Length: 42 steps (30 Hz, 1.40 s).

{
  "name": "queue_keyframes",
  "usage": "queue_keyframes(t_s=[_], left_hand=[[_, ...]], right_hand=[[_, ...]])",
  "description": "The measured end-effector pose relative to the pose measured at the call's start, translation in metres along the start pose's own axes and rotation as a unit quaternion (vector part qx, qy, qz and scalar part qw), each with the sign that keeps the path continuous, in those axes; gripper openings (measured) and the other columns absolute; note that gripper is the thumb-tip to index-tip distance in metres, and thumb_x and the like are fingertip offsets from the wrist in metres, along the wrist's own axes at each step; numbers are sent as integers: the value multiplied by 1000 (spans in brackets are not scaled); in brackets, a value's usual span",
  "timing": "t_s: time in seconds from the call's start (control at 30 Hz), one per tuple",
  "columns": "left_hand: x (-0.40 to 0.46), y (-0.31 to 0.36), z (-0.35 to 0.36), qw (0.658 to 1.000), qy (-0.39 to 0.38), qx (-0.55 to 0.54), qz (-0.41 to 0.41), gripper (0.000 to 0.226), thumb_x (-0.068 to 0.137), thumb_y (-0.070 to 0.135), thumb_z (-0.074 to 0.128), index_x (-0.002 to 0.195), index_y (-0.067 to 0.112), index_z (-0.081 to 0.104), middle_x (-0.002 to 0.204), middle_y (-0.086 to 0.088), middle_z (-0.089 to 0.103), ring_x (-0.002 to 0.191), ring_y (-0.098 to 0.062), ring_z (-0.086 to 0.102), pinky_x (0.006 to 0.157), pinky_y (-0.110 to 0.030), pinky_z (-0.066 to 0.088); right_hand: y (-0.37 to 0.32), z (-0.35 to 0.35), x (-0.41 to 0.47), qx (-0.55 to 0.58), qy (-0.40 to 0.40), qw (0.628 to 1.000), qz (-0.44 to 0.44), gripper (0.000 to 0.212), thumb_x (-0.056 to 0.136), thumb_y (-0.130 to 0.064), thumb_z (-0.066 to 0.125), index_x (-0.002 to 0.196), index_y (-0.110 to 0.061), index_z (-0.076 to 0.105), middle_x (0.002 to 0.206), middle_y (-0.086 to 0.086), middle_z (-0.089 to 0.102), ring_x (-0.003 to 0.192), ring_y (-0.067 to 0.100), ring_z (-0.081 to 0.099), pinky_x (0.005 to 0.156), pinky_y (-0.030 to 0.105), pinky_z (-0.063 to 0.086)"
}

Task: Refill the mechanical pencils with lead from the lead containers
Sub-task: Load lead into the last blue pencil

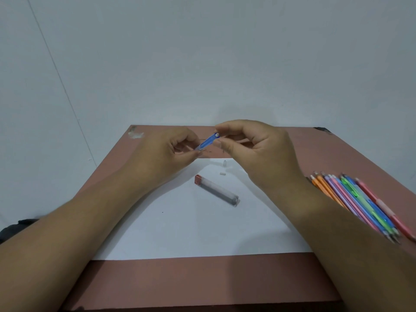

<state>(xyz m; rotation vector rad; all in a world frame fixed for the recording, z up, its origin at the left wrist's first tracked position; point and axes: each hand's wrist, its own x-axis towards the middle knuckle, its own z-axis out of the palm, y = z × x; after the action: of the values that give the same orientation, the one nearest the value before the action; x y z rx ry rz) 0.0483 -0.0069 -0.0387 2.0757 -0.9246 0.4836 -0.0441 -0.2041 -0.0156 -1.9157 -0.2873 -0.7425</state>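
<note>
Pencil: blue mechanical pencil (pixel 208 141) is held above the bench (pixel 202 280), open rear end toward the right hand.
Left grip: left hand (pixel 166 152) is clamped on the barrel.
Right grip: right hand (pixel 254 149) fingertips are pinched together at the rear opening; whether lead is held cannot be told.
Lead container: lead container (pixel 216 190) is lying on the white paper (pixel 180 233), well below the hands.
Loose parts: cap (pixel 224 163) and eraser (pixel 222 173) are lying beside it.
Risk: thin lead is likely snapped if fed off-axis; loose parts could be knocked off by a forearm.

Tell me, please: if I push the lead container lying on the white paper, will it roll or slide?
The lead container looks flat-sided, so it would probably slide rather than roll. It seems thin clear plastic, likely light and easily shifted on the smooth white paper. Its red cap appears closed, so spilling seems unlikely.
</note>
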Motion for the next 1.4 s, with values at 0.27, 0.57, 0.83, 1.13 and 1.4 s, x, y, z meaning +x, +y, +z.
queue_keyframes(t_s=[0.27, 0.57, 0.83, 1.13, 1.4], left_hand=[[-1, 1, -1, 999, 18, -7, -45, 10, 86, 16, 78, 90, 24, 74, 84, 17, 74, 78, -2, 70, 73, -29, 57], [0, -1, -2, 998, 20, 6, -51, 12, 88, 18, 75, 95, 28, 75, 88, 25, 73, 83, 3, 70, 77, -21, 56], [2, -9, 0, 999, 14, 2, -51, 19, 83, 13, 77, 84, 31, 68, 86, 25, 69, 83, 2, 68, 82, -34, 59], [3, -14, 0, 999, 15, 13, -36, 23, 82, 13, 76, 84, 35, 69, 84, 23, 69, 82, -5, 68, 79, -40, 60], [3, -15, 1, 1000, 10, 13, -21, 23, 82, 13, 76, 85, 35, 69, 85, 23, 70, 83, -6, 69, 79, -41, 59]], right_hand=[[8, -3, 4, -98, 16, 994, 44, 16, 91, -15, 73, 99, -28, 77, 84, -16, 72, 69, -4, 64, 63, 5, 44], [14, -5, 3, -298, -171, 928, 142, 12, 91, -27, 68, 85, -28, 78, 85, -17, 71, 77, 2, 65, 72, 26, 56], [11, -2, 3, -350, -211, 906, 110, 14, 96, -30, 63, 90, -27, 75, 89, -17, 65, 82, 4, 59, 55, 18, 36], [-1, -1, -1, -71, -5, 997, -34, 14, 89, -10, 75, 84, -23, 77, 75, -20, 70, 70, 0, 63, 68, 12, 47], [1, 0, -1, -35, 6, 999, -39, 21, 85, -1, 76, 93, -20, 78, 85, -10, 74, 76, 4, 67, 74, 13, 52]])
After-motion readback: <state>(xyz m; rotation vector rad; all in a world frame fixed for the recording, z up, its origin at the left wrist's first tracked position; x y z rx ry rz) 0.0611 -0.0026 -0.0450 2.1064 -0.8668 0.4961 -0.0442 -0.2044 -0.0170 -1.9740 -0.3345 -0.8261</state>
